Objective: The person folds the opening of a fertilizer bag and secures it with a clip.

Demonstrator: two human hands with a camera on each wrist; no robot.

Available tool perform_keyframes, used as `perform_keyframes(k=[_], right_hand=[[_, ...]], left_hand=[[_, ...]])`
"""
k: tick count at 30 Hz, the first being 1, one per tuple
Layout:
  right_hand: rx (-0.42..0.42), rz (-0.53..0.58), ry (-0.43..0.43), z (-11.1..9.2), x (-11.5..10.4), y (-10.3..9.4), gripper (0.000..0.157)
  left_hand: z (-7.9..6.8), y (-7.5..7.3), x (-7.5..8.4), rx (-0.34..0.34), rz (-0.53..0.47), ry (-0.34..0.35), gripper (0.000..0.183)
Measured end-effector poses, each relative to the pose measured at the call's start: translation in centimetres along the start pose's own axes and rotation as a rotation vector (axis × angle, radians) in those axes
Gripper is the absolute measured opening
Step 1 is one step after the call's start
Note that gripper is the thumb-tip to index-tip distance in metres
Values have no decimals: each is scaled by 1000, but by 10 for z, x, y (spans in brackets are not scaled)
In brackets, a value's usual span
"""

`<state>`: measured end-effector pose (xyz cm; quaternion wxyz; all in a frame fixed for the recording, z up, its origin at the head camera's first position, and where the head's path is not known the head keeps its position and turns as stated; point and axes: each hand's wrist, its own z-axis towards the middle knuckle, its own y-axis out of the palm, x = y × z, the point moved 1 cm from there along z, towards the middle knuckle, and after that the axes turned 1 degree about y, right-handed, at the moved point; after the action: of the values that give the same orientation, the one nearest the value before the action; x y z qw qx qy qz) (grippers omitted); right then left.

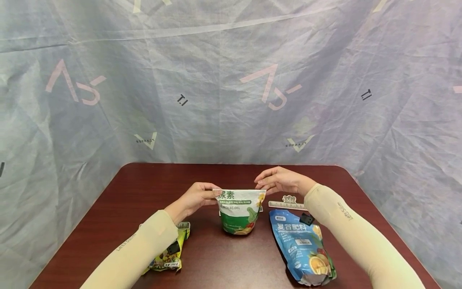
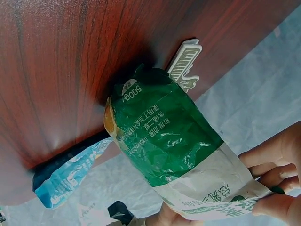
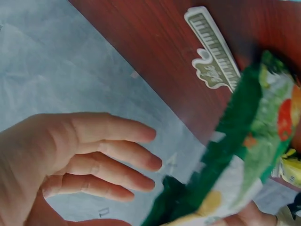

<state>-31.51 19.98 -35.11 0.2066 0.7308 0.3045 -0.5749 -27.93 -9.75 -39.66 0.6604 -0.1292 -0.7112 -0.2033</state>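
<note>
Head view: pouch (image 1: 238,214) between hands (image 1: 195,199) (image 1: 283,180)

On my feed, a creased grey cloth (image 1: 216,52) with pink marks (image 1: 269,82) hangs behind and along both sides of a dark red table (image 1: 162,176) with rounded far corners.

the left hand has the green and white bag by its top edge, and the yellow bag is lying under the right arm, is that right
Not quite: the yellow bag lies partly under the left arm, not the right, as the head view shows. The left hand does hold the green and white bag by its top edge.
</note>
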Motion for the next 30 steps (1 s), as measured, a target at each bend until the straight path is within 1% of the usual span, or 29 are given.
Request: perform_keyframes(k=[5, 13, 18, 23, 26, 30], right_hand=[[80, -60, 51, 7, 0, -6, 24], [151, -159, 76, 20, 7, -10, 30], [207, -291, 54, 31, 14, -8, 27], [281, -455, 30, 44, 18, 0, 19], [282, -529, -1, 52, 20, 6, 17], [230, -626, -65, 59, 26, 11, 18]], left_hand=[[0, 0, 0, -2, -5, 0, 10], [-2, 1, -1, -8, 5, -2, 10], [-3, 1, 0, -3, 4, -3, 9], [-3, 0, 0, 0, 4, -6, 9], [-3, 0, -1, 4, 7, -10, 10], [-4, 1, -1, 0, 2, -10, 11]])
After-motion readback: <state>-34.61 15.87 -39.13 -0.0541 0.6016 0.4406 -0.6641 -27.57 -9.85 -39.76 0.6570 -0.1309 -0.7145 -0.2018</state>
